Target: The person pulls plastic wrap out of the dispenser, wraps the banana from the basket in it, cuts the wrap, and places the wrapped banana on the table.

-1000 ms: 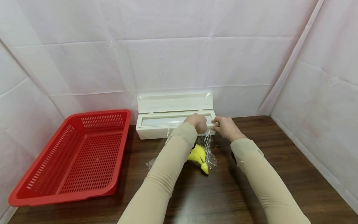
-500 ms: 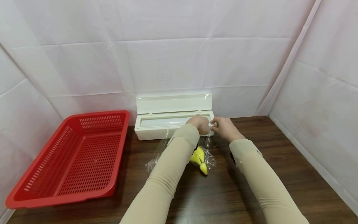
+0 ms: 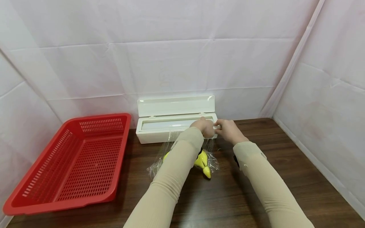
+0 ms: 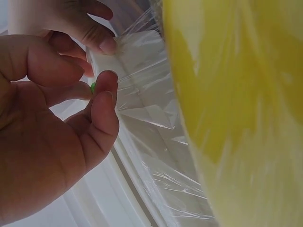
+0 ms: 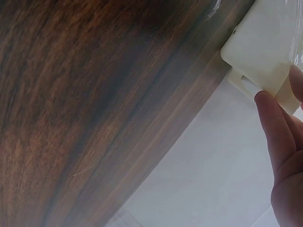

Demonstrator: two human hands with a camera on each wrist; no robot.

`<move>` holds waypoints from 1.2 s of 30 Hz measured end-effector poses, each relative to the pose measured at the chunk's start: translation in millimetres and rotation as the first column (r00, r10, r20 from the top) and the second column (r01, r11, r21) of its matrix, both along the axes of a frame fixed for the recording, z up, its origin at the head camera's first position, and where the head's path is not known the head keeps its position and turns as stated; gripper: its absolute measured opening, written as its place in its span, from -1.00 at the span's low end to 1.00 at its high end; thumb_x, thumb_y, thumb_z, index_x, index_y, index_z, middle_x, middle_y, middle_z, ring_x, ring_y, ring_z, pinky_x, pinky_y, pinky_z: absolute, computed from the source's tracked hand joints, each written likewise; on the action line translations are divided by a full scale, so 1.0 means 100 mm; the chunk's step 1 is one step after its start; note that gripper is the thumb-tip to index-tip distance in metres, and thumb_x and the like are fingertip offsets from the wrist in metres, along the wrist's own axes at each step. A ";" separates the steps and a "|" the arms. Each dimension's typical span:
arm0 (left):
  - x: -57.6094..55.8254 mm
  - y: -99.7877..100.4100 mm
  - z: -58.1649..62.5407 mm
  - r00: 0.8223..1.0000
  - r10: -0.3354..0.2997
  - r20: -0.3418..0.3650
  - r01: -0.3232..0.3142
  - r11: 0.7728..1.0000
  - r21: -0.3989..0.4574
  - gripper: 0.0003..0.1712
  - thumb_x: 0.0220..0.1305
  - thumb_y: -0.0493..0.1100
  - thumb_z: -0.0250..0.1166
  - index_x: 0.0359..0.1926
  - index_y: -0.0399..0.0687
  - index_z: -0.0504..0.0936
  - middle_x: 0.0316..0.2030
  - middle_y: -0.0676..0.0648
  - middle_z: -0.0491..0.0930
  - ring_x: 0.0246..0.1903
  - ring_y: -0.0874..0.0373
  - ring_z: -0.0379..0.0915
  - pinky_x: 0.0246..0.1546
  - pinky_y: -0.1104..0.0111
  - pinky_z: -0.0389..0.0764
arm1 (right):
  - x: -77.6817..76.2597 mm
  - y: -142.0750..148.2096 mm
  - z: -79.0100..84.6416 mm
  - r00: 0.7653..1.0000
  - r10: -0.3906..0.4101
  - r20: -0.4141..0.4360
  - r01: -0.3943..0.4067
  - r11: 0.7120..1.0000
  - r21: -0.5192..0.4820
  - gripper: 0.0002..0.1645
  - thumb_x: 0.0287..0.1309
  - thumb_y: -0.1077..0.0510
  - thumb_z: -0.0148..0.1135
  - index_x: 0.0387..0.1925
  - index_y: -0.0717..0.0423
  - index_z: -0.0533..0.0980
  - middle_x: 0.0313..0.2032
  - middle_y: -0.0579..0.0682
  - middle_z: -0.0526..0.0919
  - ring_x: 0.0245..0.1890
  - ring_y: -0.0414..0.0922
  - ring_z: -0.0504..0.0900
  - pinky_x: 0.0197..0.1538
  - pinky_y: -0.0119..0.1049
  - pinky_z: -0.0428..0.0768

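Note:
A white cling film dispenser stands against the back wall with its lid up and a film roll inside. Clear cling film hangs from its front edge over yellow bananas, partly hidden by the left forearm. My left hand is at the front edge near the right end, fingers curled around a small green slider, mostly covered. My right hand grips the dispenser's right end corner, thumb on its front. In the left wrist view, film-covered banana fills the right side.
A red plastic basket with slotted walls stands on the left of the dark wooden table. White cloth walls enclose the back and sides.
My left hand has slid a little to the right along the dispenser's front edge, toward my right hand. The right hand keeps its hold on the end. The head view has shifted slightly.

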State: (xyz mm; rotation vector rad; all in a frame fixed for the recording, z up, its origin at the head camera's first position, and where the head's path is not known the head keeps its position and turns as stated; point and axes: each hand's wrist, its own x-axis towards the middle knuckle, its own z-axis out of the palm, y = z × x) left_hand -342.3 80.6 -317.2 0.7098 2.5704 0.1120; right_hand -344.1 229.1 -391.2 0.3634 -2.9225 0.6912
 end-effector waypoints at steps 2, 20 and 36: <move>0.00 0.00 -0.01 1.000 0.004 0.005 -0.004 1.000 0.007 -0.57 0.22 -0.32 -0.10 0.09 -0.08 0.45 0.43 -0.15 0.07 0.23 0.04 0.03 -0.62 0.43 0.20 | 0.00 -0.01 -0.01 1.000 0.000 -0.005 0.000 1.000 -0.002 -0.65 0.17 0.19 0.25 -0.01 0.24 0.53 -0.07 0.22 0.65 -0.14 0.08 0.68 -0.18 -0.13 0.64; -0.03 0.03 -0.05 1.000 -0.014 -0.011 0.015 0.999 0.034 -0.85 0.20 -0.27 0.01 -0.50 -0.04 0.39 0.05 -0.12 0.36 -0.02 0.04 0.14 -0.61 0.44 0.24 | 0.00 -0.05 -0.03 0.999 -0.033 -0.032 0.033 0.999 -0.003 -0.67 0.20 0.20 0.19 0.01 0.17 0.53 -0.10 0.19 0.66 -0.26 0.00 0.60 -0.23 -0.13 0.54; 0.00 0.14 -0.09 1.000 -0.012 0.002 0.012 0.997 0.071 -0.75 0.17 -0.35 -0.03 -0.22 -0.14 0.55 0.28 -0.15 0.31 0.02 0.02 0.11 -0.61 0.44 0.20 | 0.05 -0.01 -0.03 0.998 -0.067 -0.002 0.067 0.997 -0.028 -0.57 0.24 0.20 0.13 0.15 0.17 0.46 -0.02 0.20 0.62 -0.21 0.02 0.56 -0.15 -0.12 0.51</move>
